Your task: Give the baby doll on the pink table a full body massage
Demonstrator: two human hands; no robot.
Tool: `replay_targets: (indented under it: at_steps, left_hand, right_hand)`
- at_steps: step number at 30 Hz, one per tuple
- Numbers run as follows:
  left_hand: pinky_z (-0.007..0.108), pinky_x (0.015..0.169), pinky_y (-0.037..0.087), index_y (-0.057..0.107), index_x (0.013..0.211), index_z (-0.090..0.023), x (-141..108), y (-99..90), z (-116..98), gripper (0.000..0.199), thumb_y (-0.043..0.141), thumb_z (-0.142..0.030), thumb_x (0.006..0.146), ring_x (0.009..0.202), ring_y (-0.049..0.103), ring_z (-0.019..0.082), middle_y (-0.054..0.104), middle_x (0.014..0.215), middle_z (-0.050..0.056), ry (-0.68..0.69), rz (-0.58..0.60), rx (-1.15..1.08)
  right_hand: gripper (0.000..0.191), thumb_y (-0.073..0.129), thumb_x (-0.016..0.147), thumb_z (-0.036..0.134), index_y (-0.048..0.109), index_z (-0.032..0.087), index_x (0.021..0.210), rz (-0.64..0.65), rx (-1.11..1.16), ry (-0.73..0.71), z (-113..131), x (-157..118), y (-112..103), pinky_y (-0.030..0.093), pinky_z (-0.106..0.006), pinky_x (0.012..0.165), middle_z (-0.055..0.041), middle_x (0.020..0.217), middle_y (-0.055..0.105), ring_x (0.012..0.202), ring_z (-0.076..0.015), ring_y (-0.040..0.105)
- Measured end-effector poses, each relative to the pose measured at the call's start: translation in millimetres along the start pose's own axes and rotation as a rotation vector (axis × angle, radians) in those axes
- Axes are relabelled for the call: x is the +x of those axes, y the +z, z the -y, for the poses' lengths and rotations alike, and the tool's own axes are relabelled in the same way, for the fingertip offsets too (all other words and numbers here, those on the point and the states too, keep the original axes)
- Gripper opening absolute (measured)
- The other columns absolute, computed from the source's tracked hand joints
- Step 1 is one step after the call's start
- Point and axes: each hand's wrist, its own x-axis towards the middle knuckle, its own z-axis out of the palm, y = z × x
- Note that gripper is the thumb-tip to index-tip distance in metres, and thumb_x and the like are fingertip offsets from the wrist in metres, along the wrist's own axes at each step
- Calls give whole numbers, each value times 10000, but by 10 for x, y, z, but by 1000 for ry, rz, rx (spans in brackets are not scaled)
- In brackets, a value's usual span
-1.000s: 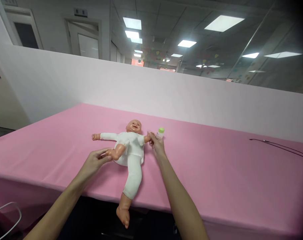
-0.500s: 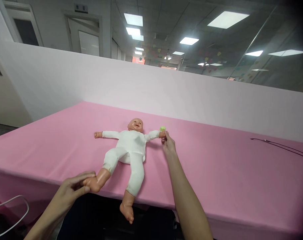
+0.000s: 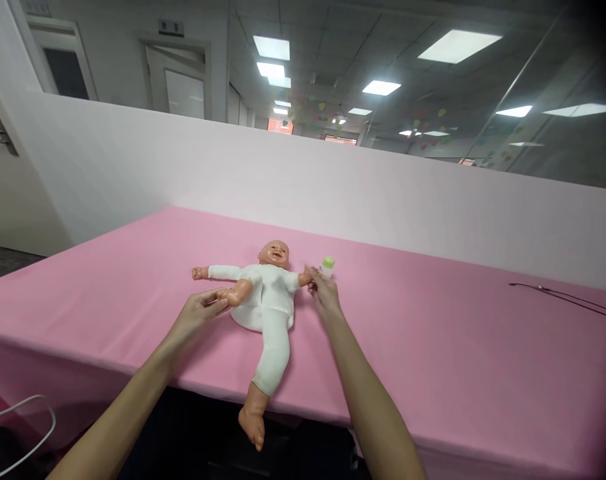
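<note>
So I had this plastic baby doll [image 3: 273, 259] lying on its back near the middle of the table, head toward the far side, with one foot poking out past the near edge. It wore a white bodysuit [image 3: 275, 347] that looked bunched around the hips, and one bare leg was bent up and across to the doll's side.

My left hand [image 3: 195, 317] was right at that bare foot, fingers stretched out flat-ish and fairly wide along it. Honestly, I can't tell if they were gripping or just touching. My right hand [image 3: 323, 292] was over on the other side with thumb and fingers pinched narrow around the end of the doll's arm, so the little plastic hand was mostly hidden.

Just past those fingers stood a small bottle with a green cap [image 3: 327, 263], upright and close by. Off toward the right side of the pink table cover [image 3: 433, 347] lay a thin dark cable [image 3: 557, 293].

My take: this step was working both limbs at once, and the next move called for a firmer hold on that foot before shifting anything.
</note>
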Motion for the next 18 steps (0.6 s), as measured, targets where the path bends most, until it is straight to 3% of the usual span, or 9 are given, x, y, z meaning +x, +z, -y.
replay_targets:
  at_steps: [3,5,9,11,13,15,18]
  left_hand:
    - [434,1067,516,824,1047,-179,-398,-222,18,408,771,-525,837,1220,666,372,783,1183,113,-34,-74,160]
    - [447,1040,541,836,1060,-186,-698,-367,149,460,819,-543,770,1187,684,390,792,1156,112,-75,-82,195]
    - [457,982,587,853,1052,-226,-1197,-548,547,509,873,-556,665,1061,744,385,818,1049,86,-164,-25,220]
    - [458,973,594,857,1037,-246,-1315,-589,639,491,881,-548,650,1047,750,383,821,1035,74,-168,-42,232]
    - [463,976,592,856,1041,-248,-1303,-589,577,481,875,-545,663,1055,746,385,821,1032,70,-145,-79,216]
    - [466,987,583,850,1060,-233,-1152,-526,378,472,860,-537,699,1078,734,385,821,1019,69,-113,-109,192]
    - [436,1000,567,838,1070,-206,-714,-296,19,421,833,-497,766,1118,713,368,811,1051,72,-54,-83,177]
  right_hand:
    - [362,982,594,356,723,155,748,-344,129,32,8,176,-280,450,-224,466,18,658,651,515,-75,486]
    - [323,975,615,270,687,158,708,-523,147,73,-10,251,-452,480,-220,473,32,622,635,511,-80,512]
    - [301,948,650,188,648,163,654,-621,141,125,-13,305,-606,480,-220,444,34,584,616,489,-87,512]
    - [289,947,651,190,659,167,667,-588,164,112,25,306,-563,474,-212,439,32,598,622,493,-82,506]
    - [280,955,647,235,688,170,702,-477,199,78,77,286,-453,468,-200,447,30,622,629,499,-72,492]
    - [304,964,635,323,733,167,758,-271,186,25,117,228,-296,459,-199,459,22,653,639,509,-65,475]
    - [387,952,619,454,779,156,796,71,-22,-58,119,55,-25,440,-221,484,4,677,651,539,-80,490]
